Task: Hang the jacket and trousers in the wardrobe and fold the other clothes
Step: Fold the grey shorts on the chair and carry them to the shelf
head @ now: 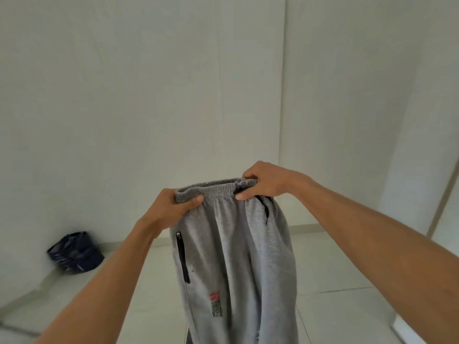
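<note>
- Trousers point(231, 256): grey jersey knit with an elastic waistband point(218, 189). I hold them up in front of me, clear of the tiled floor point(335, 264); the legs hang straight down and run out of the bottom of the view.
- Handling, as I judge it: soft, limp and light. The cloth has no stiffness of its own and drapes in folds from wherever it is held, so the firm gathered waistband is the sound place to grip. It is neither slippery nor fragile.
- My left hand point(171, 207): pinches the left end of the waistband, thumb on the near face, fingers curled behind.
- My right hand point(263, 182): grips the right end from above, knuckles up, thumb on the near face, beside a black drawcord point(264, 207).
- Arms: both reach forward and upward, nearly straight, with the waistband drawn fairly flat between the hands.
- Surroundings: white panelled wall point(173, 95); a dark blue bag point(75, 253) on the floor at the left.
</note>
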